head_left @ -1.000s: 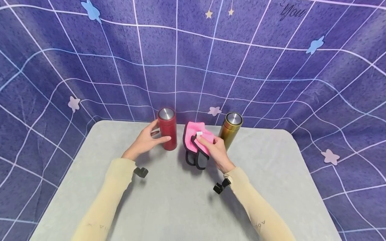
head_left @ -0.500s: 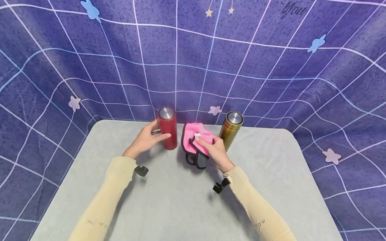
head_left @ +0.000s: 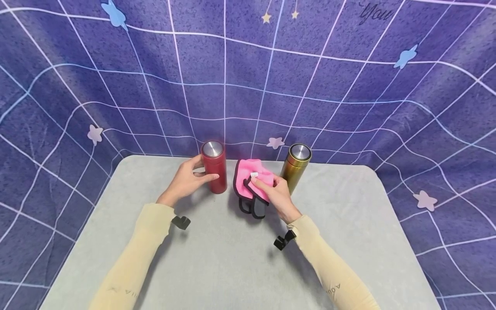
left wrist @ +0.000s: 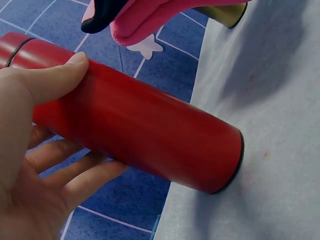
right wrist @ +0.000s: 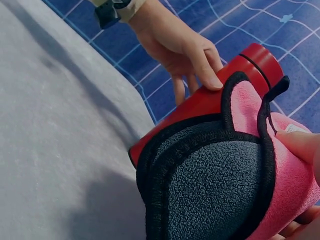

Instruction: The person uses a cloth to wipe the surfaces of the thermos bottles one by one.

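Observation:
My left hand (head_left: 187, 180) holds a red thermos bottle (head_left: 218, 181) with a silver lid top, thumb on one side and fingers on the other. In the left wrist view the bottle's body (left wrist: 165, 132) shows its dark base edge at the table. My right hand (head_left: 280, 196) pinches a folded pink cloth (head_left: 244, 174) with black edging and a small white tag. The cloth's dark grey side (right wrist: 215, 190) faces the right wrist camera. It hangs a little right of the red bottle, apart from it in the head view.
A gold thermos bottle (head_left: 295, 170) stands behind and right of my right hand. The light grey table (head_left: 224, 258) ends at a blue-purple grid-patterned curtain (head_left: 248, 99) at the back and sides.
The cloth in my right hand has shifted slightly left since a second ago. My left hand keeps its hold on the red thermos bottle, nearly unmoved.

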`<state>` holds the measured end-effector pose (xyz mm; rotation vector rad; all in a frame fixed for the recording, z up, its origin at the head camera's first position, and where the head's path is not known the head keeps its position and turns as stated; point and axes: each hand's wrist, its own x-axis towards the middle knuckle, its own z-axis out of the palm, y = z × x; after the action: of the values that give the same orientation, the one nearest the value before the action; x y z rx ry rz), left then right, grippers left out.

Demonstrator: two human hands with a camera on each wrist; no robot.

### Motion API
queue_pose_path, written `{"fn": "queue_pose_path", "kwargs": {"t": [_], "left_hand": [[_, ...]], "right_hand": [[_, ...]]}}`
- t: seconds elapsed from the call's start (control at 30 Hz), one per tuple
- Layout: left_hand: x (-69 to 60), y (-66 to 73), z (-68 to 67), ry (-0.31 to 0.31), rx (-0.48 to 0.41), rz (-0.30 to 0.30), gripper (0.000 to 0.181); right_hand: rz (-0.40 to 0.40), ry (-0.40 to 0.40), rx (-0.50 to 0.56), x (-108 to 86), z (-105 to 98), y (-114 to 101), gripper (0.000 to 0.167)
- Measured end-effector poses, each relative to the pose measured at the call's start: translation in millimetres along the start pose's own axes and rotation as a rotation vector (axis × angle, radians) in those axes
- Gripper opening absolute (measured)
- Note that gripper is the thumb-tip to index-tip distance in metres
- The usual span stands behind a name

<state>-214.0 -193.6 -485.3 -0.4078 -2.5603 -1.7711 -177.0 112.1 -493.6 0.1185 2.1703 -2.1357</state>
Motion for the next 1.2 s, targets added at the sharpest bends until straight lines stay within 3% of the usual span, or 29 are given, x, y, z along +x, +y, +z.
{"fn": "queue_pose_path", "kwargs": {"t": [0.5, 0.87, 1.03, 1.2], "left_hand": [[-26.4, 7.9, 2.9, 0.099, 0.020, 0.003, 0.065], [-43.1, 14.0, 8.0, 0.080, 0.036, 0.056, 0.062], [-49.1, 14.9, 10.6, 0.065, 0.040, 0.064, 0.057], [-53.4, 16.0, 13.1, 0.058, 0.045, 0.057, 0.057]], "right_hand": [[-0.024, -0.002, 0.026, -1.8, -4.8, 1.5, 0.039], [-0.041, -0.003, 0.012, -6.0, -4.6, -2.0, 0.038], [-0.089, 0.002, 0.004, -6.9, -2.8, -8.5, 0.040], [-0.211, 0.002, -0.005, -8.3, 1.5, -26.9, 0.041]]}}
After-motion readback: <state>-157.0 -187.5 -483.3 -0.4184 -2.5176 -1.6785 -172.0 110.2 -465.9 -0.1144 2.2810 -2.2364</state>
